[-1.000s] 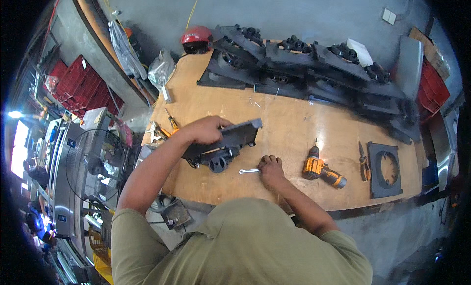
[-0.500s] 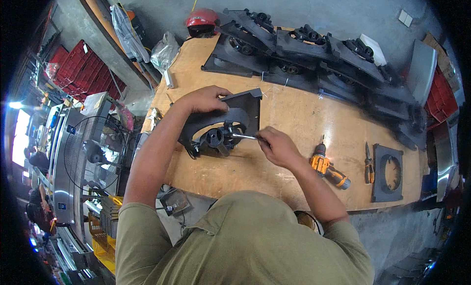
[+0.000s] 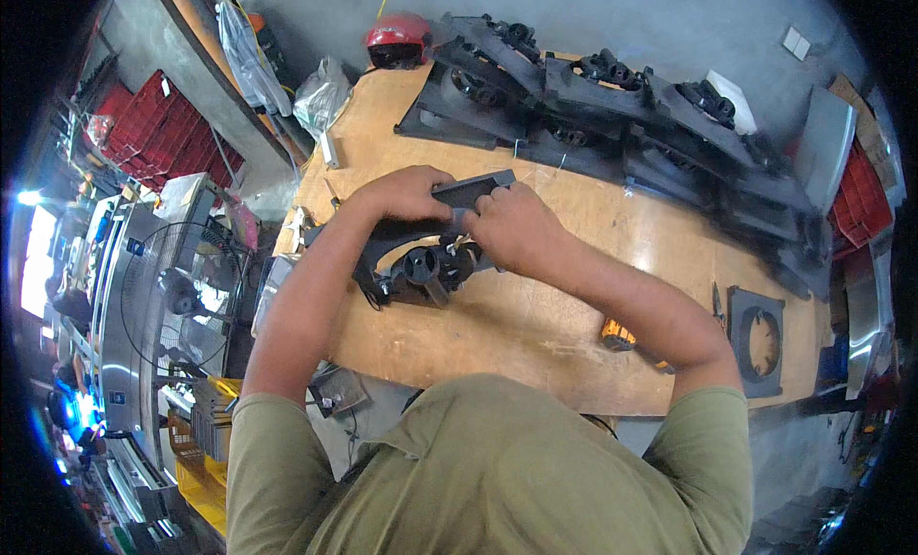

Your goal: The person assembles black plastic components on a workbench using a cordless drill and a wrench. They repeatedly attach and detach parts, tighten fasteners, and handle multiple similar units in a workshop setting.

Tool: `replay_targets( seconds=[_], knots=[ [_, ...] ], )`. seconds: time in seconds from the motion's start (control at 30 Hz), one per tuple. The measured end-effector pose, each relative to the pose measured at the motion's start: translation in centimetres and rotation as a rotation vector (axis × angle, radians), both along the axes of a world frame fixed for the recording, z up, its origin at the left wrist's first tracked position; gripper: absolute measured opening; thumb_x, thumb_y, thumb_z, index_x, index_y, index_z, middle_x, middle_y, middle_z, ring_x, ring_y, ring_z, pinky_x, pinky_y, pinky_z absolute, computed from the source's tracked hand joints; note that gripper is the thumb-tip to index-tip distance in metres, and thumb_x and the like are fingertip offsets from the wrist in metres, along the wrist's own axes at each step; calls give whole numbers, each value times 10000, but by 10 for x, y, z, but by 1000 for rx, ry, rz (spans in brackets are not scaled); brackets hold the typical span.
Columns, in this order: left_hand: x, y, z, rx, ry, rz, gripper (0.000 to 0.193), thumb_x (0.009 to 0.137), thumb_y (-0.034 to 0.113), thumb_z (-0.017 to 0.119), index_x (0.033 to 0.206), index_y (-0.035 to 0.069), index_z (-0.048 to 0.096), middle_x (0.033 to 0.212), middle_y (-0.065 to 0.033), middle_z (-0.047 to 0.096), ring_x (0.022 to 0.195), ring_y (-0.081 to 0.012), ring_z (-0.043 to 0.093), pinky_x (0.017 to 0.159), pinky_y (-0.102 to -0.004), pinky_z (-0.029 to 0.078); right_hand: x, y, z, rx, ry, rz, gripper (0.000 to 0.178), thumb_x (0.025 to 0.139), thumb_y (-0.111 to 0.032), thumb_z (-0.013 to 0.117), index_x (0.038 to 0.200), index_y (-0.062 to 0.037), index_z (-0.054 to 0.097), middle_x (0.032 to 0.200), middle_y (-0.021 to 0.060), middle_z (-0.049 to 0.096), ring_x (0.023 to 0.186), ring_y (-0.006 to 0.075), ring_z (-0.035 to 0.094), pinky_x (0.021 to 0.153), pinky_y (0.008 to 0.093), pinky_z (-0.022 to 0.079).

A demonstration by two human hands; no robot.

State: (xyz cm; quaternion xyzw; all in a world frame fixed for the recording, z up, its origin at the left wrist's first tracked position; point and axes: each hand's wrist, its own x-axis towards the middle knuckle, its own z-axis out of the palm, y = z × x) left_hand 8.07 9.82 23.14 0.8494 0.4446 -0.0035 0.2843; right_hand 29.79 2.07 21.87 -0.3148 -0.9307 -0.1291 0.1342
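at frame edge (image 3: pixel 481 186), left hand (image 3: pixel 413 194) crowds right hand (image 3: pixel 514 230)

Left hand (image 3: pixel 411 194): partly hidden at the fingers, behind the edge of the panel (image 3: pixel 470 187).
Right hand (image 3: pixel 516 225): hidden at the fingertips, with any held thing out of sight.
Panel: covered at the left by left forearm (image 3: pixel 311 297).
Drill (image 3: pixel 618 334): mostly covered by right forearm (image 3: pixel 641 297).
Pliers (image 3: pixel 718 302): covered at the handles by right arm.
Stack (image 3: pixel 593 130): too overlapped to count.
Shirt (image 3: pixel 507 469): cut off by the lower edge.
Glare (image 3: pixel 84 412): too blurred to see into.
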Motion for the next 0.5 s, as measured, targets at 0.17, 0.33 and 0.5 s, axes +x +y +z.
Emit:
replay_targets(
  seconds=[0.17,0.33,0.5],
  knots=[
    [-1,8,0,-21,12,31,520,790,377,697,1174,30,654,1107,-216,672,1016,-330,648,893,-401,491,15,13,-57,-497,13,-237,216,930,-274,533,976,-78,609,789,178,673,753,353,666,654,489,512],
    [-1,14,-2,62,43,45,508,842,394,666,1190,24,647,1105,-218,669,1026,-326,643,897,-399,486,-23,-16,-156,-545,744,-304,288,1005,-351,433,1002,-87,549,740,218,634,693,462,611,621,552,480],
    [-2,15,3,-257,-18,84,494,879,381,655,1206,12,625,1045,-150,694,945,-243,653,873,-373,498,0,-18,-137,-536,597,-303,307,985,-361,488,886,-82,569,691,188,606,682,422,616,596,530,466]
  ],
)
